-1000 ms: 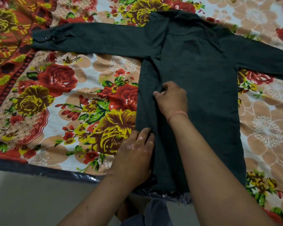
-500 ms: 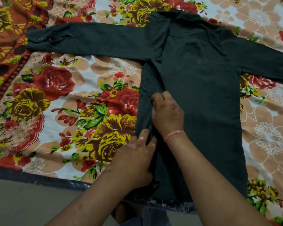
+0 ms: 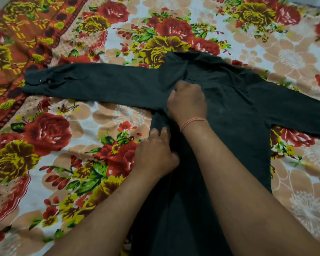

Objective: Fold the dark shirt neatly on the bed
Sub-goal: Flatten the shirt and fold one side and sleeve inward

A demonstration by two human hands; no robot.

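The dark shirt (image 3: 235, 115) lies flat on the bed, collar (image 3: 201, 59) at the far end and both sleeves spread sideways. Its left sleeve (image 3: 100, 85) stretches out to a buttoned cuff (image 3: 38, 81). My right hand (image 3: 187, 101), with a pink thread on the wrist, is curled on the fabric at the near-left shoulder, beside the armpit. Just below it, my left hand (image 3: 155, 154) holds the shirt's left side edge with the fingers bent onto the cloth. My forearms hide the lower body and hem of the shirt.
A floral bedsheet (image 3: 63, 145) with red and yellow roses covers the bed under the shirt. An orange patterned border (image 3: 17, 43) runs along its far left. The right sleeve (image 3: 294, 111) runs off the frame's right edge.
Both hands have slid up the shirt's left side, from near the hem to the armpit and shoulder. The view has moved further onto the bed, so the bed's near edge is out of sight.
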